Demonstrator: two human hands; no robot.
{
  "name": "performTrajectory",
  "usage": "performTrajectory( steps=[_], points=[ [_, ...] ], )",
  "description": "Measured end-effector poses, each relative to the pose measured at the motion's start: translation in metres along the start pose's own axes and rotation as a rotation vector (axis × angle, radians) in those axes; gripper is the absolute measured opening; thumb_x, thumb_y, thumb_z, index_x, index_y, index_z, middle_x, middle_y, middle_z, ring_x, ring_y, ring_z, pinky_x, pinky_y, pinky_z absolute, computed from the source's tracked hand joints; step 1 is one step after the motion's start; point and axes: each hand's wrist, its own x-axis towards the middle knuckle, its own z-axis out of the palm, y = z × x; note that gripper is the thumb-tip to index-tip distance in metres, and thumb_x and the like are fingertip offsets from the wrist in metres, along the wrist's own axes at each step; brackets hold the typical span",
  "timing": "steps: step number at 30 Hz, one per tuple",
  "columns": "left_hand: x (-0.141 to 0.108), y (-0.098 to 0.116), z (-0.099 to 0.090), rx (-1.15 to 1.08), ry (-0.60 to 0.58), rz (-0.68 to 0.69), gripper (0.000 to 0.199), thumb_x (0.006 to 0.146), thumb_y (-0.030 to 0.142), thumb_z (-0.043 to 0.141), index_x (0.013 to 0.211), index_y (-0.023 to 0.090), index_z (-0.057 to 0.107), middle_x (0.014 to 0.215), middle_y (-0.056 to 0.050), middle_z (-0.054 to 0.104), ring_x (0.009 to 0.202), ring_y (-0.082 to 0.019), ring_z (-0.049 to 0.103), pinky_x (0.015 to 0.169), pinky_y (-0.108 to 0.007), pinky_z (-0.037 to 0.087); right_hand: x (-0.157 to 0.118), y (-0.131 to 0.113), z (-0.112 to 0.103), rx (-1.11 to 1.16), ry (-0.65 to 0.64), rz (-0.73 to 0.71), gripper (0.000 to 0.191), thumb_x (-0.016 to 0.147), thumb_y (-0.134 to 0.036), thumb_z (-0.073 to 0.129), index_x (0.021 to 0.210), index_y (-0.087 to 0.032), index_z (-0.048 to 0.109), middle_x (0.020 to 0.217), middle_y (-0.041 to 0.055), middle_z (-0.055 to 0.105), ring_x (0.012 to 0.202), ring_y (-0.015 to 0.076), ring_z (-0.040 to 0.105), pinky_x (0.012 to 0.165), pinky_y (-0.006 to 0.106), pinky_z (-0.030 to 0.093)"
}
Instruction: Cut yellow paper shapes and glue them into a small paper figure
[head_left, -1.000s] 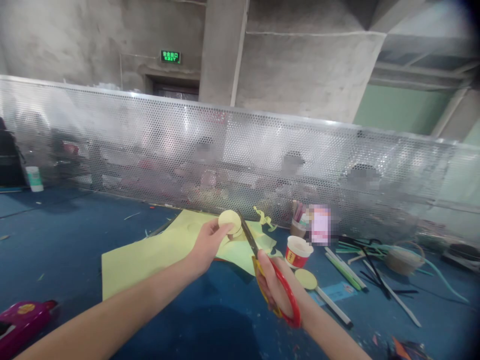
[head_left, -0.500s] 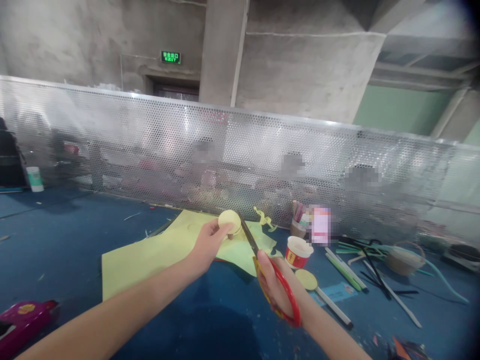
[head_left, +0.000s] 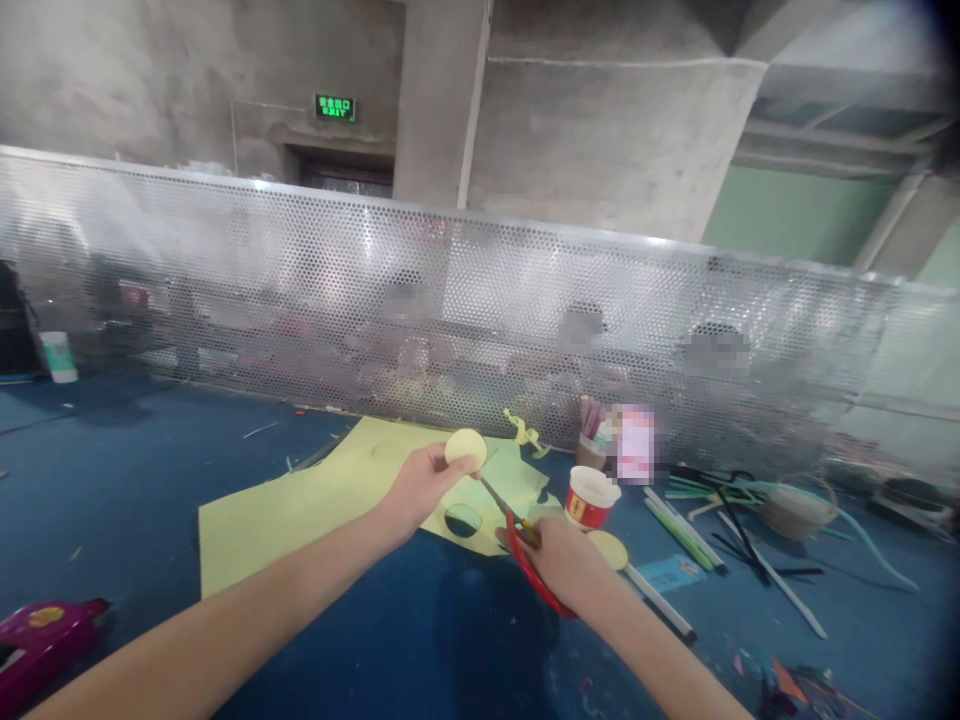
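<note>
My left hand (head_left: 424,485) pinches a small pale yellow paper disc (head_left: 465,451) between thumb and fingers, raised above the sheets. Wrapped round the handles of red-and-yellow scissors (head_left: 534,572), my right hand (head_left: 566,560) sits lower and to the right. The scissor blades point up and left, their tips close to the disc's lower edge; whether they touch it I cannot tell. Beneath both hands lies yellow paper (head_left: 300,510), with a round hole cut through it near the scissors. Another yellow disc (head_left: 607,549) lies on the table, partly behind my right wrist.
A red-and-white paper cup (head_left: 591,497) stands right of the scissors. Markers (head_left: 686,535), thin strips and a small basket (head_left: 799,510) lie farther right. A purple glue gun (head_left: 49,640) is at lower left. A perforated metal screen (head_left: 300,290) runs along the table's back.
My right hand has turned the scissors so the blades lie lower and slant more to the left, toward the disc. The disc in my left hand has shifted slightly right and down.
</note>
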Motion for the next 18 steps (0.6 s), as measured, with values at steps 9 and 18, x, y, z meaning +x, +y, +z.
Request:
performTrajectory(
  steps=[9,18],
  points=[
    [-0.013,0.0,0.01,0.311,-0.111,0.432,0.002,0.079,0.021,0.058,0.077,0.02,0.058,0.098,-0.005,0.06,0.099,-0.02,0.054,0.09,-0.036,0.039,0.008,0.007,0.022,-0.018,0.001,-0.184,0.034,0.081,-0.017,0.052,0.115,-0.008,0.053,0.121,0.0207,0.056,0.116,0.0269,0.049,0.095,0.035,0.036],
    [-0.03,-0.024,0.009,0.789,-0.105,1.045,0.017,0.085,0.013,0.051,0.088,0.025,0.062,0.088,-0.002,0.064,0.095,-0.018,0.049,0.092,-0.035,0.035,0.005,0.005,-0.003,0.22,-0.008,-0.322,0.034,0.073,-0.015,0.058,0.107,-0.019,0.051,0.1,0.0061,0.061,0.088,0.0151,0.06,0.075,0.025,0.048]
  ],
)
